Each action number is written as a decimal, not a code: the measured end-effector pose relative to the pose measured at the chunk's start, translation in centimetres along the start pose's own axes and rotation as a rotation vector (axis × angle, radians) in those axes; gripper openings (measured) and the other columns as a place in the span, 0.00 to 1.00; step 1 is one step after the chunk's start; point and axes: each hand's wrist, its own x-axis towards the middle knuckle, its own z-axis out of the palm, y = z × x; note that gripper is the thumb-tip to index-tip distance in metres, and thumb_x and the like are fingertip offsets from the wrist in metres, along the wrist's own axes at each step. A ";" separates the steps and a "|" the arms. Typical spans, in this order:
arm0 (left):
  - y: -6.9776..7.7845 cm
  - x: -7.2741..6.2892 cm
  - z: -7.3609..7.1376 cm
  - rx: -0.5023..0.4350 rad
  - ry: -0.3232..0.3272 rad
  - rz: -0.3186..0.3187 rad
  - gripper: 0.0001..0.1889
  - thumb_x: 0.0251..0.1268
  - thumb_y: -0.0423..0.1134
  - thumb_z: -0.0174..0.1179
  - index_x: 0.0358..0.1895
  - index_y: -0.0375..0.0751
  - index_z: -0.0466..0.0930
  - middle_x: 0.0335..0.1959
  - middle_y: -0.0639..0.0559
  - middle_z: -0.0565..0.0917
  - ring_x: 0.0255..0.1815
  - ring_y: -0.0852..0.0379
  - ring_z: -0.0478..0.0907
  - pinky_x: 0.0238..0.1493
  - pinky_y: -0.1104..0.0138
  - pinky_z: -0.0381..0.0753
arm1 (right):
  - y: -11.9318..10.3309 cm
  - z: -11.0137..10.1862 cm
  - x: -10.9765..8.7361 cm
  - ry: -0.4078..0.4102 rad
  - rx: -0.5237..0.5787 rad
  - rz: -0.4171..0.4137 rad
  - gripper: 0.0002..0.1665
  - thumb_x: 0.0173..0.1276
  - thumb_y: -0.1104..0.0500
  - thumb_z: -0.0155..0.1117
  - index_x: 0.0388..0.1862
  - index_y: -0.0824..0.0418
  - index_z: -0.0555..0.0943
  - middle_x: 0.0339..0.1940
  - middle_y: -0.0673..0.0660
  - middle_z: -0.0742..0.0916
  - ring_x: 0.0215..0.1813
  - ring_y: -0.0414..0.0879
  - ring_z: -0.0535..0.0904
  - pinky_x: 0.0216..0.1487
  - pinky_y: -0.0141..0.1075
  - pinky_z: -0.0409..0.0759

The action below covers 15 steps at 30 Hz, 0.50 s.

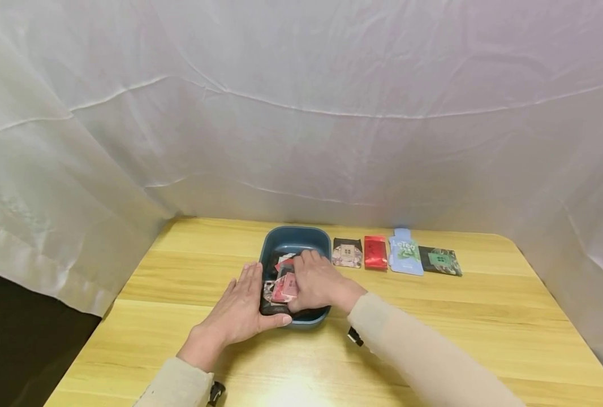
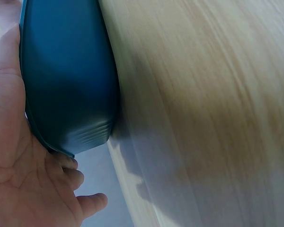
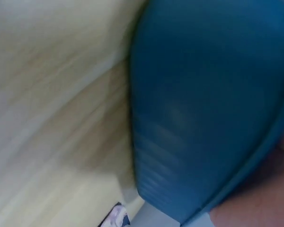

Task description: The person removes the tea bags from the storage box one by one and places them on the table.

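Note:
A dark blue rectangular bin (image 1: 293,233) holds several small packets, among them a pink packet (image 1: 284,288) and black ones. My left hand (image 1: 242,302) rests along the bin's left rim with its fingers straight and the thumb over the near corner. In the left wrist view, that palm (image 2: 19,156) lies against the top edge of the bin's wall. Over the right rim, my right hand (image 1: 317,280) reaches down into the bin among the packets, beside the pink one. Its fingertips are partly hidden, and I cannot tell whether they pinch a packet.
Right of the bin, a row of packets lies on the wooden table (image 1: 189,271): a black floral packet (image 1: 347,253), a red packet (image 1: 375,252), a light blue pouch (image 1: 405,253) and a black-and-green packet (image 1: 440,260). A pale cloth (image 1: 301,152) hangs behind.

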 end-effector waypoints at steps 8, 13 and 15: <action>0.3 0.1 0.1 0.013 0.004 0.009 0.74 0.54 0.86 0.57 0.86 0.30 0.38 0.87 0.33 0.46 0.89 0.38 0.40 0.85 0.40 0.51 | 1.9 -2.7 -1.4 0.087 -0.055 -0.036 0.54 0.48 0.32 0.78 0.63 0.65 0.73 0.51 0.56 0.77 0.52 0.51 0.70 0.58 0.44 0.78; 0.2 0.0 0.2 0.013 0.014 0.002 0.73 0.55 0.84 0.58 0.85 0.29 0.40 0.87 0.33 0.48 0.89 0.38 0.42 0.85 0.40 0.51 | 3.3 -3.9 -2.7 0.108 -0.097 -0.049 0.55 0.48 0.33 0.77 0.65 0.65 0.72 0.53 0.56 0.77 0.54 0.51 0.71 0.62 0.44 0.77; 0.1 0.0 0.2 0.013 0.015 0.000 0.73 0.54 0.84 0.59 0.85 0.29 0.40 0.87 0.33 0.48 0.89 0.38 0.42 0.85 0.40 0.51 | 3.9 -4.3 -3.3 0.122 -0.091 -0.051 0.56 0.48 0.33 0.77 0.66 0.66 0.72 0.55 0.57 0.78 0.57 0.52 0.72 0.66 0.47 0.77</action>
